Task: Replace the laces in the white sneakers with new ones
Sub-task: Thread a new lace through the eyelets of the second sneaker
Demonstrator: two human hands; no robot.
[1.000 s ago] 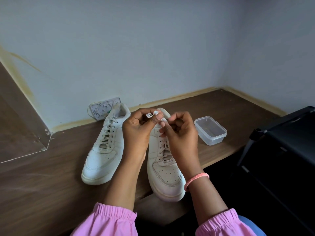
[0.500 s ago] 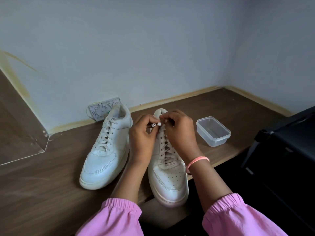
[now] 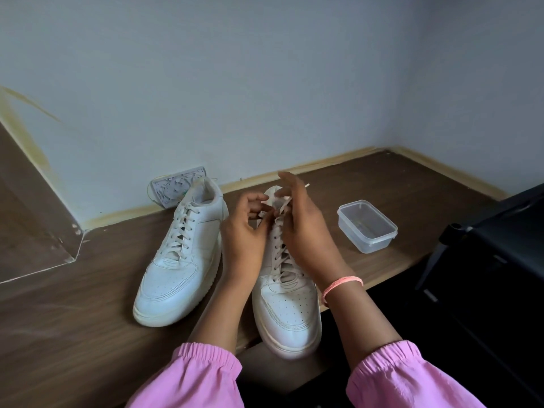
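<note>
Left hand [image 3: 245,231] pinching off-white flat lace [image 3: 269,209] of right-side white leather sneaker [image 3: 287,304], right hand [image 3: 304,228] fingers gripping same lace, both sneakers resting on brown wooden desk [image 3: 73,319]

A dark brown wooden bench [image 3: 88,319] is seen, fitted into the corner of two pale walls, with a light strip along the joints. Two white sneakers are placed on it side by side, toes toward the front edge. The left sneaker [image 3: 179,260] is fully laced. The toe of the right sneaker [image 3: 290,313] is extended over the front edge. A clear plastic container [image 3: 366,225] without a lid is set to the right of the sneakers, apart from them. A small patterned packet [image 3: 176,187] is leaned against the wall, just behind the left sneaker.
</note>
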